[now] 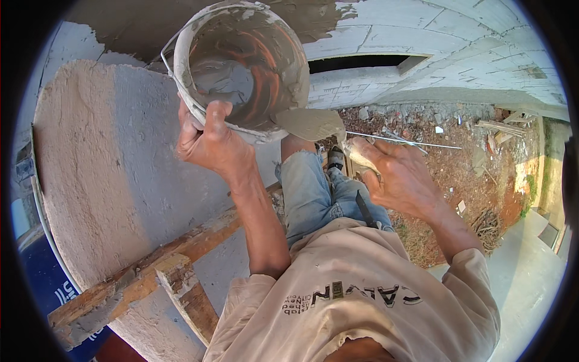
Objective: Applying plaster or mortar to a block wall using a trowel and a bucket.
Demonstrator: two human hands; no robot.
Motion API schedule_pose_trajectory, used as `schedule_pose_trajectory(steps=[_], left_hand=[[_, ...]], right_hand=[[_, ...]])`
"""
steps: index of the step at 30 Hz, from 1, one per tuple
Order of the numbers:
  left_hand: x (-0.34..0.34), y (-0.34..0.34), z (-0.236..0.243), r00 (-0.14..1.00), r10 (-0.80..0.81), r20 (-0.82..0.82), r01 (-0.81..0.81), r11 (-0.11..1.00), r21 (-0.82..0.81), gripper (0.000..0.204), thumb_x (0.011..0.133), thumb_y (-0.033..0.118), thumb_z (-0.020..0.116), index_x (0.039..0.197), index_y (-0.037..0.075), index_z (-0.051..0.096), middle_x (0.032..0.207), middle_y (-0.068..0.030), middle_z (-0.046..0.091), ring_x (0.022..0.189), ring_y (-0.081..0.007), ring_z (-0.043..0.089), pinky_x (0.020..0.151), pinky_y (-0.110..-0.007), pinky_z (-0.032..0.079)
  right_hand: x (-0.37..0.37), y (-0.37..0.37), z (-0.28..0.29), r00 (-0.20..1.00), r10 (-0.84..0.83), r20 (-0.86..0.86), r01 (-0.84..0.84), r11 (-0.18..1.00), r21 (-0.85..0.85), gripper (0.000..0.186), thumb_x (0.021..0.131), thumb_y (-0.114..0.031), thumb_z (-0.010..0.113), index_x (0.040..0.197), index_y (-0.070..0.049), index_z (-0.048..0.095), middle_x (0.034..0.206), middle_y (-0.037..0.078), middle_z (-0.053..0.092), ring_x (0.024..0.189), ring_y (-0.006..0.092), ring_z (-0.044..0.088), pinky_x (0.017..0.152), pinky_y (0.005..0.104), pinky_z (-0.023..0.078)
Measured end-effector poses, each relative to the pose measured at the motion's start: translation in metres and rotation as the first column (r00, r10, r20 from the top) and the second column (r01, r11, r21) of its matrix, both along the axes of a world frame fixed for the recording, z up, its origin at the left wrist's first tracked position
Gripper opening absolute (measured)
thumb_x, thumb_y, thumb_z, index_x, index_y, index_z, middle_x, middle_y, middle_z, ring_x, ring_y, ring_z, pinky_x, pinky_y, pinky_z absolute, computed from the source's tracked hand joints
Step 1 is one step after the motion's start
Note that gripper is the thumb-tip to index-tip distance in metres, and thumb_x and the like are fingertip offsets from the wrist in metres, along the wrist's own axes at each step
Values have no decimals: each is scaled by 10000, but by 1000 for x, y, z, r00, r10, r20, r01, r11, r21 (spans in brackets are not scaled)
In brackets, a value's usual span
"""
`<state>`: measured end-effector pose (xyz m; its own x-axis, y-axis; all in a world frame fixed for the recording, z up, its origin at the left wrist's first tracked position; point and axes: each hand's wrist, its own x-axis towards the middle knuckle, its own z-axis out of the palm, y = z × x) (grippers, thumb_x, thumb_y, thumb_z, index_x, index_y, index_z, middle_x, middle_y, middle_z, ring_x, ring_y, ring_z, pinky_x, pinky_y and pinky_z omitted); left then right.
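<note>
Left hand (208,142) is gripping the rim of a mortar-smeared bucket (241,66) while the right hand (395,175) is holding a trowel (310,123) just beside the bucket's lip.

Head view: worn on the person's head, fisheye, straight edges bending at the rim.
Facing: steeply downward past the chest.
Nearness: close on the mortar-smeared round plastic bucket (241,66).

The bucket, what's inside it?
Inside the bucket, held at its rim by the left hand, grey wet mortar smears the walls, with orange showing through. The right hand holds a trowel at the rim. The near wall hides part of the bottom.
</note>
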<state>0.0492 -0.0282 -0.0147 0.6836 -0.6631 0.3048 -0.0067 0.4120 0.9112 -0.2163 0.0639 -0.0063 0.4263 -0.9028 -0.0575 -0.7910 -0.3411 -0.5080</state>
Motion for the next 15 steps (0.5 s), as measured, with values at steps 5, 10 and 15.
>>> schedule_pose_trajectory(steps=[5, 10, 15], left_hand=[[-10, 11, 4, 998, -64, -15, 64, 997, 30, 94, 681, -125, 640, 737, -117, 715, 1170, -208, 764, 929, -180, 708, 775, -282, 520], [-3, 24, -1, 990, -129, 48, 122, 984, 132, 61, 685, -111, 646, 699, -115, 705, 1214, -245, 755, 1020, -197, 704, 829, -332, 517], [-8, 25, 0, 988, -132, 83, 111, 970, 216, 60, 713, -98, 633, 697, -119, 687, 1120, -199, 781, 919, -148, 680, 772, -297, 500]], right_hand=[[-7, -53, -28, 972, 31, -231, -44, 998, -50, 544, 881, -135, 642, 1405, 9, 619, 887, 238, 696, 757, 411, 712, 747, 525, 531], [-17, -97, -39, 956, -20, -292, -68, 956, -287, 504, 868, -124, 644, 1365, -43, 669, 867, 229, 694, 746, 392, 707, 716, 489, 501], [-11, -132, -17, 929, 4, -371, -133, 937, -323, 553, 802, -98, 667, 1353, -48, 674, 839, 212, 682, 694, 374, 677, 661, 490, 479]])
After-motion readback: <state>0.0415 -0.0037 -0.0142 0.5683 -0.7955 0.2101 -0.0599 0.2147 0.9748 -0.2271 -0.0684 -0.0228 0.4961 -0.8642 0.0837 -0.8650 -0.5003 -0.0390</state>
